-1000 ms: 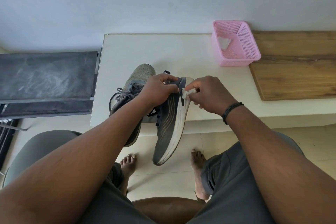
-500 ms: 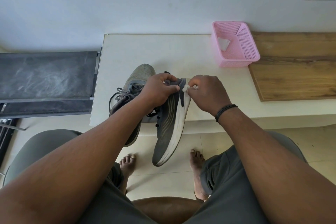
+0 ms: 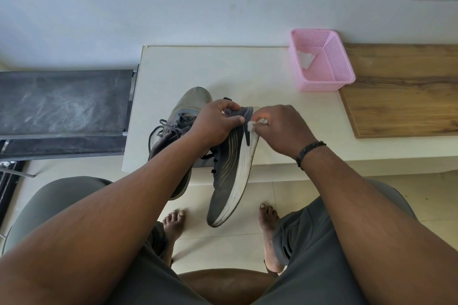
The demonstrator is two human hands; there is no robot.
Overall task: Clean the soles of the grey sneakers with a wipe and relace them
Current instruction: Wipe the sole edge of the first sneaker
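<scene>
Two sneakers on show, both by the white table (image 3: 223, 69), which is our landmark. At the table's right end lies a wooden board (image 3: 401, 91); off its left end sits a dark, scuffed bench (image 3: 64, 101). The laced sneaker (image 3: 181, 116) rests on the table's front edge, toe up on the top, heel hanging out over the floor, grey laces loose across the tongue. The held sneaker (image 3: 228, 176) hangs in the air just in front of the table, heel up at table height, toe pointing down toward the floor between two bare feet, white sole turned to the right. At the table's far right corner, touching the board, stands a pink basket (image 3: 322, 82) with a crumpled white wipe inside. The left hand (image 3: 218, 124) curls round the heel of the held sneaker, thumb laid across the side, fingers wrapped over the collar. The right hand (image 3: 282, 129), black band at the wrist, pinches a small wipe (image 3: 251, 126) in bunched fingertips and presses it against the white sole right at the heel, above the table's front edge.
</scene>
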